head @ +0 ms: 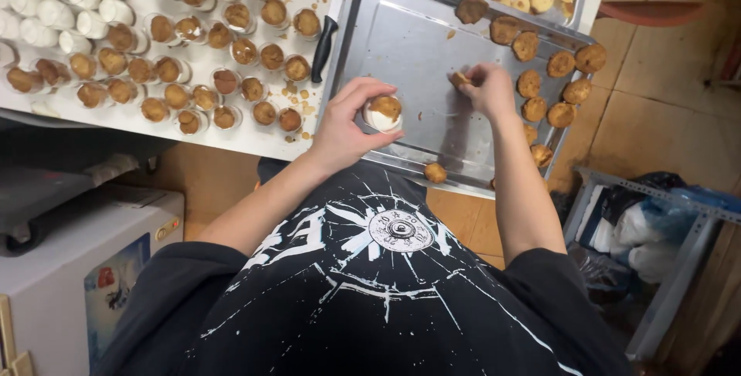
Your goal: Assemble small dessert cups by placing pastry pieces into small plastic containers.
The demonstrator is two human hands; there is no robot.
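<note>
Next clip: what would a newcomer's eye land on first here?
Probably the rows of small cups topped with brown biscuits, filling the white table at upper left. Next, the steel tray at centre, cookies along its right edge. Over it, the left hand holds one topped cup and the right hand pinches a biscuit piece.

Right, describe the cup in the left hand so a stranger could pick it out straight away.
Start at the large shiny metal baking tray in the middle, with brown cookies along its right edge. At its near left edge, the left hand holds a small white round cup topped with a brown cookie. Unlike the rows of similar topped cups standing on the white counter to the left, it alone is held over the tray.
</note>
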